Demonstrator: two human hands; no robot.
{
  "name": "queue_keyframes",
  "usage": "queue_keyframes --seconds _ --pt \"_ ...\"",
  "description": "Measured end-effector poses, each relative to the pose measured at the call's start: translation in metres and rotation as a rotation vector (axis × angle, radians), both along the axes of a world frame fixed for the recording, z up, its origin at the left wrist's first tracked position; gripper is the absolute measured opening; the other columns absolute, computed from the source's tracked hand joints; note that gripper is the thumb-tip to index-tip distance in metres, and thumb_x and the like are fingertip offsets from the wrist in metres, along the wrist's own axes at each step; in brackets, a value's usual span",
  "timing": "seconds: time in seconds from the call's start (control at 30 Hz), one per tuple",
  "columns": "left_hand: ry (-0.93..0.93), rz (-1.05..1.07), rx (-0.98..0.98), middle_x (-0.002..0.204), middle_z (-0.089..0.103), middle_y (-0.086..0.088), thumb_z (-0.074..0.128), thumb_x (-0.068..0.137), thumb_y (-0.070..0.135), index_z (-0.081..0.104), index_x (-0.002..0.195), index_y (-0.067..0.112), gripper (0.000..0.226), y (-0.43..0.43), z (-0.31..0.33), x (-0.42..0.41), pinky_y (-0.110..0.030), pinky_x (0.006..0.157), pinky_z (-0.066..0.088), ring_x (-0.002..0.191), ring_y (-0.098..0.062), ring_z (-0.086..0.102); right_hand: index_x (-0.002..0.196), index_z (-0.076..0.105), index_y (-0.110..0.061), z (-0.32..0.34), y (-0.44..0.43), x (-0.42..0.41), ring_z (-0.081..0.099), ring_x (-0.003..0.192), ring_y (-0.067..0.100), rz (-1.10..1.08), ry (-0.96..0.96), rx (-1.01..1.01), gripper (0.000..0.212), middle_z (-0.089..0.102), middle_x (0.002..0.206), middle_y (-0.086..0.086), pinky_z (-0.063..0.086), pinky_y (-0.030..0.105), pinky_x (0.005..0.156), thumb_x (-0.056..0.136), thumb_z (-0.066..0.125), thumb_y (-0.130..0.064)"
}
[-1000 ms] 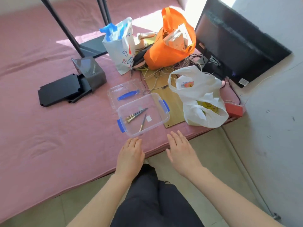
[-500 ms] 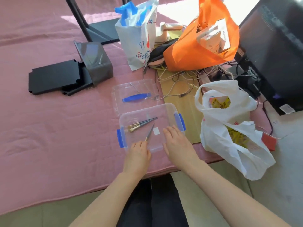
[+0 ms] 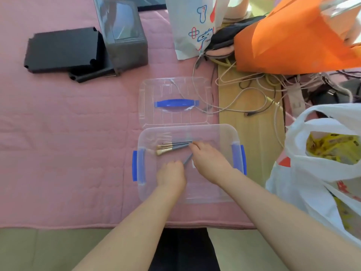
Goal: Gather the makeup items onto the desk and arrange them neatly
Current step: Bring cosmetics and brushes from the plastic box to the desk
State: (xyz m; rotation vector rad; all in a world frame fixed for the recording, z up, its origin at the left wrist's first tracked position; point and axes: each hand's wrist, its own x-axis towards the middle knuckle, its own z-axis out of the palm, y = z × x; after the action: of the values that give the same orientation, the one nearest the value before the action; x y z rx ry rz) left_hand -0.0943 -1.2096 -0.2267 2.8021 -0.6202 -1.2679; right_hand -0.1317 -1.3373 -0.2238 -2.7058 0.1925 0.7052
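box (image 3: 224,132): clear plastic, blue side latches, set open at the near edge of the pink cover (image 3: 68,133); both hands are reached inside it.
lid (image 3: 148,94): laid flat just behind the box, blue handle up; likely parked there so access to the box is kept free.
brushes (image 3: 172,148): a small bundle lying side by side on the box floor, bristles to the left, handles to the right.
thin brush (image 3: 188,159): lying apart from the bundle at a slant, between the two hands.
left hand (image 3: 171,176): fingers curled, the near end of the thin brush pinched at the thumb side; grip taken at the tip, probably so the brush can be lifted out cleanly.
right hand (image 3: 211,160): fingertips brought onto the handle ends of the bundle; whether the handles are gripped or only touched cannot be told.
step: judged to be pick-up from the box; nothing seen laid out on the cover yet.
clutter: cables (image 3: 244,90), orange bag (image 3: 283,40) and white bag (image 3: 312,173) are crowded to the right, so free room for the layout is judged to be on the left.
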Motion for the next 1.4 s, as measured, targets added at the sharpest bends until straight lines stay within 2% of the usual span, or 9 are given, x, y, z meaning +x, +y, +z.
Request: queue_keyframes --seconds 0.17,0.27,0.5,0.63,0.73,0.9,1.07,1.23,1.4 --pt "-0.064 -0.179 0.089 0.124 0.056 -0.007 0.05 0.09 0.008 0.05 0.123 0.014 0.034 -0.005 -0.029 0.007 -0.036 0.086 0.047 0.12 -0.028 0.05 0.136 0.036 -0.004 -0.027 -0.004 0.02 0.042 0.127 0.031 0.091 0.06 0.0 0.049 0.043 0.139 0.014 0.039 0.038 0.099 0.087 0.042 0.001" --pt "-0.09 -0.233 0.109 0.126 0.054 -0.007 0.051 0.089 0.006 0.048 0.126 0.013 0.038 -0.006 -0.04 0.006 -0.035 0.086 0.047 0.12 -0.028 0.05 0.143 0.026 -0.004 -0.037 -0.003 0.021 0.037 0.132 0.029 0.173 0.07 -0.033 0.056 0.035 0.145 0.013 0.033 0.037 0.101 0.089 0.04 -0.003" --pt "-0.098 -0.314 0.12 0.125 0.053 -0.008 0.054 0.086 0.003 0.045 0.127 0.012 0.042 -0.006 -0.055 0.015 -0.034 0.089 0.044 0.117 -0.03 0.052 0.146 0.023 -0.005 -0.062 -0.004 0.016 0.035 0.132 0.031 0.142 0.066 -0.047 0.063 0.034 0.146 0.012 0.033 0.037 0.102 0.088 0.046 -0.005" --pt "-0.173 -0.346 0.097 0.128 0.05 -0.01 0.044 0.092 0.004 0.047 0.125 0.01 0.034 -0.001 -0.054 0.026 -0.036 0.093 0.041 0.122 -0.031 0.046 0.118 0.058 0.003 -0.071 0.005 0.011 0.062 0.091 0.039 0.087 -0.014 -0.078 0.053 0.061 0.104 0.018 0.052 0.041 0.069 0.065 0.064 0.0" --pt "-0.224 -0.379 0.082 0.131 0.048 -0.01 0.045 0.092 0.005 0.049 0.124 0.01 0.033 0.001 -0.055 0.034 -0.036 0.093 0.04 0.125 -0.032 0.042 0.093 0.067 -0.002 -0.074 0.009 0.009 0.061 0.069 0.033 0.032 -0.044 -0.14 0.042 0.06 0.08 0.013 0.047 0.034 0.048 0.051 0.072 0.0" --pt "-0.234 -0.351 0.079 0.126 0.053 -0.008 0.039 0.093 0.004 0.05 0.122 0.01 0.031 -0.003 -0.056 0.034 -0.035 0.086 0.045 0.12 -0.031 0.048 0.076 0.065 -0.007 -0.072 0.009 0.009 0.058 0.066 0.031 0.032 -0.058 -0.174 0.033 0.06 0.082 0.012 0.042 0.031 0.047 0.046 0.077 -0.002" --pt "-0.156 -0.02 0.07 0.117 0.059 -0.01 0.036 0.095 0.005 0.045 0.126 0.013 0.033 -0.003 -0.062 0.022 -0.039 0.08 0.048 0.108 -0.03 0.059 0.077 0.066 -0.005 -0.08 0.007 0.0 0.067 0.088 0.035 0.035 -0.062 -0.153 0.03 0.066 0.103 0.021 0.054 0.034 0.065 0.05 0.079 -0.003" --pt "-0.058 0.777 -0.113 0.114 0.061 -0.015 0.053 0.088 0.014 0.039 0.136 0.011 0.05 -0.007 -0.066 0.012 -0.039 0.084 0.045 0.107 -0.036 0.057 0.082 0.062 -0.006 -0.085 0.008 -0.002 0.06 0.078 0.036 -0.034 -0.035 -0.102 0.033 0.059 0.087 0.014 0.049 0.037 0.059 0.053 0.073 0.005" --pt "0.085 1.391 -0.231 0.085 0.072 -0.008 0.052 0.056 0.05 0.061 0.092 0.022 0.047 0.0 -0.122 0.001 -0.042 0.078 0.057 0.079 -0.03 0.071 0.12 0.051 -0.01 -0.08 0.006 0.004 0.048 0.103 0.035 -0.075 -0.029 -0.066 0.038 0.054 0.111 0.012 0.043 0.041 0.081 0.083 0.049 -0.001"
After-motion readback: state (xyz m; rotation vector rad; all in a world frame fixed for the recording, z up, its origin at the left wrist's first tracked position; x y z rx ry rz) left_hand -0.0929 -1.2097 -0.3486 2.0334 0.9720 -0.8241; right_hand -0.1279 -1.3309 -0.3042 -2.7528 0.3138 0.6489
